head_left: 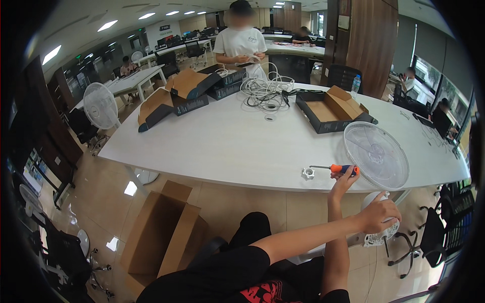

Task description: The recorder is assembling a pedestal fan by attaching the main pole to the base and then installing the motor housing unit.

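My right hand (344, 177) is closed round the orange and dark-blue handle of a screwdriver (337, 168), just over the table's near edge. Its shaft points left, close to a small white plastic knob (307, 173) lying on the table. My left arm crosses over the right forearm, and my left hand (379, 214) grips the white motor head of a fan (373, 237) standing beyond the table edge at the right. A dark shaft sticks out below this head. A round white fan grille (376, 155) rests on the table beside the screwdriver.
On the white table (227, 146) lie an open black-and-brown box (323, 113), a heap of white cables (265, 86) and more opened boxes (187, 93). Across it stands a person (240, 45) holding cable. An open cardboard carton (156, 232) sits on the floor; office chairs (429, 232) stand right.
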A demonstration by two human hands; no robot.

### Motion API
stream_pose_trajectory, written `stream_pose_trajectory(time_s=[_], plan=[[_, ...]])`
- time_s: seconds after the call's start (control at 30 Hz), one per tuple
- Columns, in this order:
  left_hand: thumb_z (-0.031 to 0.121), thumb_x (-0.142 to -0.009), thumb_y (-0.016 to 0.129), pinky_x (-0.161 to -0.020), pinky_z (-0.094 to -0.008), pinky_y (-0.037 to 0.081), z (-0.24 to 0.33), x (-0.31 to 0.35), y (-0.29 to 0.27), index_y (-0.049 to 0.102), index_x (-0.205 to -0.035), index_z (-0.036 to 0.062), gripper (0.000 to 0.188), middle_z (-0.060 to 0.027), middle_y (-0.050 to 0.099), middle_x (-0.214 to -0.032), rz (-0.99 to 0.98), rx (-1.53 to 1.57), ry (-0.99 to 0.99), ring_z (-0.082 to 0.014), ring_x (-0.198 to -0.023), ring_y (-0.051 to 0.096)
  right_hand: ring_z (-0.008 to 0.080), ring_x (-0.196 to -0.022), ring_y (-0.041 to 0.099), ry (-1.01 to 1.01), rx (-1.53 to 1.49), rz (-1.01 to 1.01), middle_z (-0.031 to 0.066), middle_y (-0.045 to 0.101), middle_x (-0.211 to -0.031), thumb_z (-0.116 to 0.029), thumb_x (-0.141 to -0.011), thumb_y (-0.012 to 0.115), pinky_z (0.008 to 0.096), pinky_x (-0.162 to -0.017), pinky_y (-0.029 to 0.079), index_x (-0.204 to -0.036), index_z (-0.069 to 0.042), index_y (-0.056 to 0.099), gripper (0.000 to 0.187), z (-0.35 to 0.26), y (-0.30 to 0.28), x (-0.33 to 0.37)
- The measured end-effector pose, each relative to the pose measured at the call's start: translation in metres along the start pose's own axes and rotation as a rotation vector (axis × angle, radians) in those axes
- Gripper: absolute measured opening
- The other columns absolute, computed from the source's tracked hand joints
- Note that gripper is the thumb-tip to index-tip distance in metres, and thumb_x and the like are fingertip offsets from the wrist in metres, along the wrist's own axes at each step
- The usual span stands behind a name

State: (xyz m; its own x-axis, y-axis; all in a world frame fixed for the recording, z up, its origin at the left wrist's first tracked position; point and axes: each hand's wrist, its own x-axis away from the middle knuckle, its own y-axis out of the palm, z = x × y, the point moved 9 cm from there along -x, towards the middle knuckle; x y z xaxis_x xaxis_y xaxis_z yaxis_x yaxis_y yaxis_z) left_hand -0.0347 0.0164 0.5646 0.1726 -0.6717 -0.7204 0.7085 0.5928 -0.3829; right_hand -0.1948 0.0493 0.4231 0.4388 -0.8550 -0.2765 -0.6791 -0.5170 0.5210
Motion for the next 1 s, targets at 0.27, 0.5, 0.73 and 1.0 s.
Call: stream_pose_trajectory(time_s=[0.27,0.5,0.73,1.0], plan=[[0.025,-0.095,0.054,-0.104,-0.0579,0.027,-0.019,-0.003,0.015,0.071,-0.099,0.0157,0.02,-0.0041,0.067,-0.104,-0.102,-0.056,0.033,-0.0245,-0.11,0.058,0.0195,-0.071,0.065,-0.003,-0.095,0.027,0.0121,0.058,-0.092,-0.029,-0.104,0.05,0.0319,-0.055,0.058,-0.124,-0.001,0.04,0.036,-0.015,-0.005,0.04],[0.028,-0.1,0.046,-0.108,-0.0588,0.02,-0.023,-0.01,0.023,0.07,-0.106,0.0149,0.028,-0.0042,0.067,-0.11,-0.236,-0.028,-0.04,-0.025,-0.114,0.058,0.0122,-0.065,0.06,0.156,-0.175,0.074,0.0088,0.06,-0.087,-0.03,-0.101,0.056,0.0268,-0.059,0.052,-0.137,-0.007,0.031,0.049,-0.021,-0.032,0.097],[0.029,-0.102,0.043,-0.111,-0.0552,0.018,-0.007,-0.02,0.026,0.065,-0.117,0.0148,0.03,-0.003,0.065,-0.116,-0.424,-0.05,-0.031,-0.0238,-0.118,0.054,0.0102,-0.069,0.059,-0.225,0.065,-0.144,0.0085,0.06,-0.093,-0.017,-0.102,0.053,0.0248,-0.064,0.051,-0.135,-0.006,0.033,0.04,-0.081,-0.064,0.136],[0.024,-0.103,0.044,-0.105,-0.0357,0.034,-0.01,-0.023,0.032,0.063,-0.123,0.0048,0.033,-0.011,0.061,-0.121,-0.532,0.028,-0.056,-0.0254,-0.117,0.054,0.0119,-0.076,0.06,0.053,-0.196,-0.118,0.0123,0.06,-0.105,-0.013,-0.103,0.051,0.0255,-0.07,0.052,-0.136,-0.007,0.032,0.039,-0.112,-0.125,0.182]])
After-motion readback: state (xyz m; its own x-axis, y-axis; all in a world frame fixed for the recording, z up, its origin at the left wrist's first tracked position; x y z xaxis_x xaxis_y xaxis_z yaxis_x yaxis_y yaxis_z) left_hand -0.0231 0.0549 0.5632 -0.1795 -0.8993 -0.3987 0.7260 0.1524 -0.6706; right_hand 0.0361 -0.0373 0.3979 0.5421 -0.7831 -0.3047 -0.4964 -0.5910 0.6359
